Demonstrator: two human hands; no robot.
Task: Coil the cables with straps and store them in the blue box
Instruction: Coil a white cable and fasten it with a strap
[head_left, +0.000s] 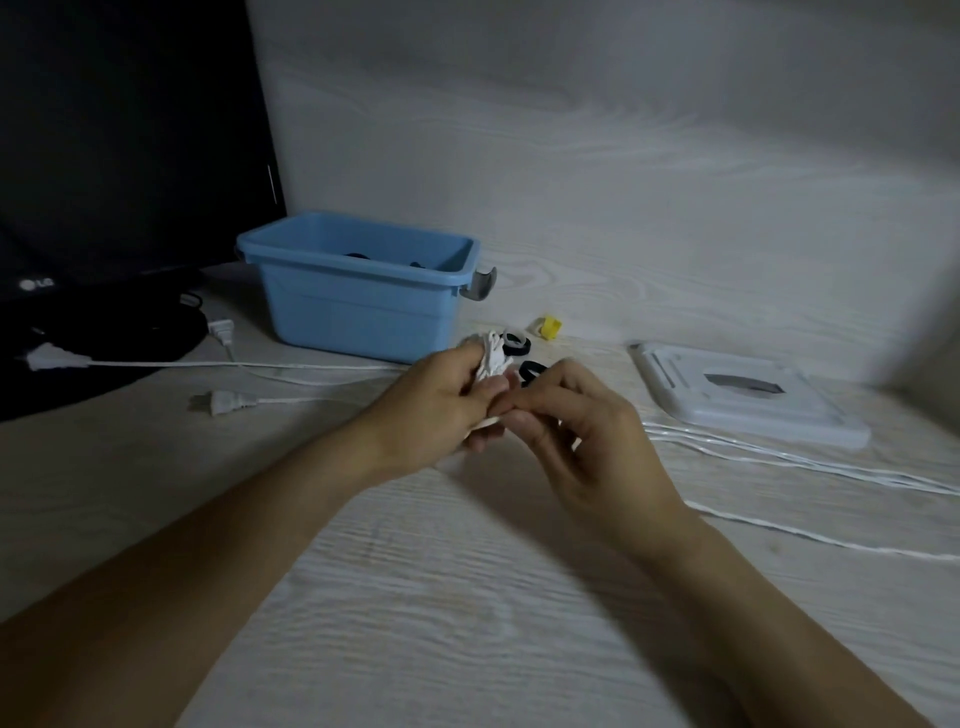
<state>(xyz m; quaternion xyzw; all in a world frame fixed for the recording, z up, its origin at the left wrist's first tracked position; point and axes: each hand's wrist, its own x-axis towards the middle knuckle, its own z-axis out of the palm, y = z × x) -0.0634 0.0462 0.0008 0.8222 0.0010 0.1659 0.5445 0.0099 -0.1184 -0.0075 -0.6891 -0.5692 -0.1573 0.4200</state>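
Both bare forearms reach in from the bottom edge over the pale wood-grain table. Left hand curls round a bunched coil of thin white cable, mostly hidden in the fist; right hand pinches a strand beside it. Just behind sits the blue plastic box, its dark contents hard to make out. On the black monitor, cut off at left, "LG" reads faintly.
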